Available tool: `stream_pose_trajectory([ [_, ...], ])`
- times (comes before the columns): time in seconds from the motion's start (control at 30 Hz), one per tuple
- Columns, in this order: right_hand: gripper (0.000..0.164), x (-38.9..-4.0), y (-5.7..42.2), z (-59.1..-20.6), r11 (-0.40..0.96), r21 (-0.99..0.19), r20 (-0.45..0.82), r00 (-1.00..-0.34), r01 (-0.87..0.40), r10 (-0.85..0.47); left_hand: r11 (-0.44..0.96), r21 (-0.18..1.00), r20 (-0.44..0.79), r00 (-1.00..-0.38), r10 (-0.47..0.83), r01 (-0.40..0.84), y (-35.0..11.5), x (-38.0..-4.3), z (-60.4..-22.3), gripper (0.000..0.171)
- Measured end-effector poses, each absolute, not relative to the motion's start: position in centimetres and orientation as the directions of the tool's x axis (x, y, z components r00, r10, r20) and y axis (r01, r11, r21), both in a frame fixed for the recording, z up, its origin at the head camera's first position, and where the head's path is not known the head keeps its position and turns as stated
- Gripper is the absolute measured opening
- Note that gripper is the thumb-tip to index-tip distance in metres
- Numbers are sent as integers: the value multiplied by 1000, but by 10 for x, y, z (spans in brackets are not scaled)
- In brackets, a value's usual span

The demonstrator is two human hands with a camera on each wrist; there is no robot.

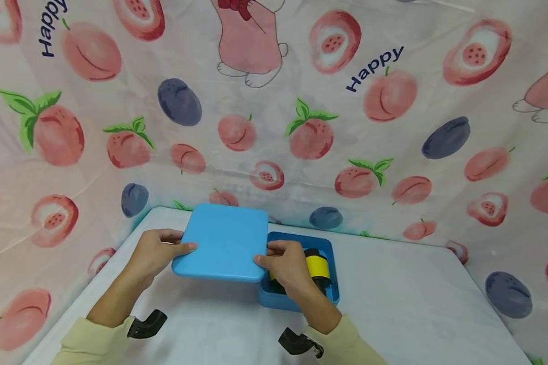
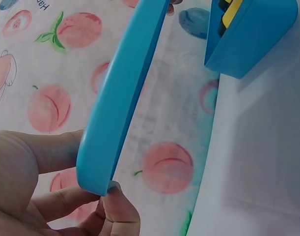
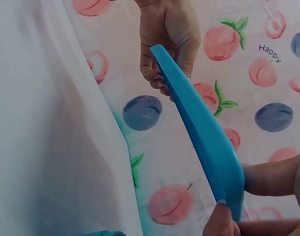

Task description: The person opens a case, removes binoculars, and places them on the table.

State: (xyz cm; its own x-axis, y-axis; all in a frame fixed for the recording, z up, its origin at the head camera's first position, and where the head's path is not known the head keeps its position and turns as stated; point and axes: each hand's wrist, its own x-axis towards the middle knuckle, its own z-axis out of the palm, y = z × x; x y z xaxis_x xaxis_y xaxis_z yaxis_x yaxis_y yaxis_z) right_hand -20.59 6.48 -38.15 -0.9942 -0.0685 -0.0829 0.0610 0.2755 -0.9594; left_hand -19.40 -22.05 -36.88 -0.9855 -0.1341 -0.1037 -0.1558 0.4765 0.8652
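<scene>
A flat blue lid [image 1: 224, 243] with rounded corners is held up above the table by both hands. My left hand [image 1: 152, 253] pinches its left edge, thumb on top and fingers beneath. At the opposite edge my right hand [image 1: 289, 266] grips it the same way. Both wrist views show the lid side-on, its rim between thumb and fingers. A blue box [image 1: 299, 304] stands on the table behind the right hand, partly hidden by hand and lid. Inside it lies a yellow and black object [image 1: 318, 266], with more yellow showing left of the hand.
The table [image 1: 420, 304] has a white cover. Behind and beside it hangs a cloth [image 1: 265, 126] printed with fruit and rabbit figures. Black wrist mounts [image 1: 147, 324] sit at both sleeve cuffs.
</scene>
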Motion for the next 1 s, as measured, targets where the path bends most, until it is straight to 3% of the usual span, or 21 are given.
stream_pose_trajectory([
  [1.0,50,-203,38,-391,284,-958,-71,-993,41,-94,499,855,-102,-989,-109,-143,-255,-188,-376,70],
])
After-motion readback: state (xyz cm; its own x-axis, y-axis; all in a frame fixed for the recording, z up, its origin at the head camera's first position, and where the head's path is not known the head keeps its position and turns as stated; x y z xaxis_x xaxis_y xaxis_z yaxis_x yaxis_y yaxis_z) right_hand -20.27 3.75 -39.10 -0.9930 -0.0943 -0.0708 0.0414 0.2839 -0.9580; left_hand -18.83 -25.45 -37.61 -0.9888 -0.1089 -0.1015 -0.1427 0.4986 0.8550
